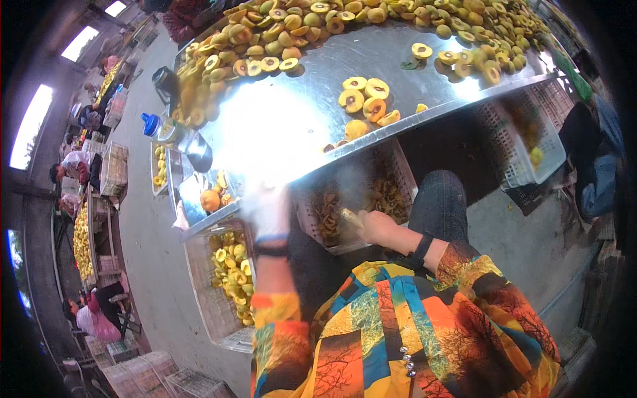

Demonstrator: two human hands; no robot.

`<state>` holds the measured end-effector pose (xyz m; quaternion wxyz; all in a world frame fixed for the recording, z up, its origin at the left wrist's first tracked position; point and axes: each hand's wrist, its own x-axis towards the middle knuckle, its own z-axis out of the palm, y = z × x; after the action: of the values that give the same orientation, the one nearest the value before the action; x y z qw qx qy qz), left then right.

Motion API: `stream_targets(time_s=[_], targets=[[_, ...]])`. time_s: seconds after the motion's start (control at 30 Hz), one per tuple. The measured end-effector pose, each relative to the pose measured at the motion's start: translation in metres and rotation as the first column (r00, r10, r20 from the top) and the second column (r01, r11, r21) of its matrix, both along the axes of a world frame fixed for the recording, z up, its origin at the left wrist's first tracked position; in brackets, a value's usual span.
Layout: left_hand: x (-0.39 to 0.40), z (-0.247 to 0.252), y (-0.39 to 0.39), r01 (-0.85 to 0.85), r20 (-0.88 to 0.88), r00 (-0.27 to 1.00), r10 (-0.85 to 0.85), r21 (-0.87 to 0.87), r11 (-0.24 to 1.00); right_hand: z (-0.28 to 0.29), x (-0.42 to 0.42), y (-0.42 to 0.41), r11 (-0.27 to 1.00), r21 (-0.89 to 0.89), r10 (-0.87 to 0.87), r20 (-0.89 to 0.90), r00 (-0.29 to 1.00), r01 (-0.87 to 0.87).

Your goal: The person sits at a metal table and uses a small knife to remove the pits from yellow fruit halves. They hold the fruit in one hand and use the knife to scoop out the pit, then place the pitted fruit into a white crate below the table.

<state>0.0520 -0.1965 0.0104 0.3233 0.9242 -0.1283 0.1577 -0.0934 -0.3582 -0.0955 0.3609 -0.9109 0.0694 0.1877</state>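
Observation:
My left hand (271, 211), in a white glove, is at the near edge of the steel table (338, 62). Glare and motion blur hide its fingers and anything in them. My right hand (376, 228), bare, grips a small hand tool (351, 218) whose far end is too blurred to name. Below that hand, a plastic crate (409, 181) holds peelings or fruit scraps (388, 196). Halved yellow peaches (351, 100), some with stones showing, lie near the table's front edge. A few more fruit pieces (210, 200) rest at the left corner.
Heaped peach halves (293, 22) cover the table's far side. A blue-capped bottle (161, 127) and a dark cup (165, 79) stand left. Beside my left leg is a crate (199, 278) of peach halves (234, 273). Another crate (547, 161) stands right. People (97, 313) sit at tables beyond.

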Motion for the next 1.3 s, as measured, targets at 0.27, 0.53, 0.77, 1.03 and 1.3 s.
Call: stream_targets(time_s=[0.27,0.53,0.77,1.03,1.3], targets=[[0.062,-0.044,-0.199,0.325,-0.48,0.868,-0.128,0.354,0.877,0.002,-0.03,-0.035,0.995,-0.074,0.082,0.163,0.983,-0.071],[0.028,0.004,-0.128,0.058,-0.557,0.683,-0.472,-0.603,0.796,0.042,-0.036,-0.043,0.953,0.056,-0.302,0.087,0.949,0.298],[-0.027,-0.001,-0.031,-0.357,-0.329,0.588,-0.739,-0.925,0.127,0.075,-0.012,-0.006,0.961,0.2,-0.254,0.356,0.9,0.192],[-0.065,-0.006,-0.036,-0.395,-0.412,0.731,-0.543,-0.906,0.154,0.077,-0.005,0.026,0.987,0.114,-0.149,0.391,0.908,0.113],[-0.069,-0.011,-0.039,-0.378,-0.466,0.723,-0.511,-0.885,0.272,0.089,-0.016,0.033,0.989,0.119,-0.108,0.19,0.976,0.087]])
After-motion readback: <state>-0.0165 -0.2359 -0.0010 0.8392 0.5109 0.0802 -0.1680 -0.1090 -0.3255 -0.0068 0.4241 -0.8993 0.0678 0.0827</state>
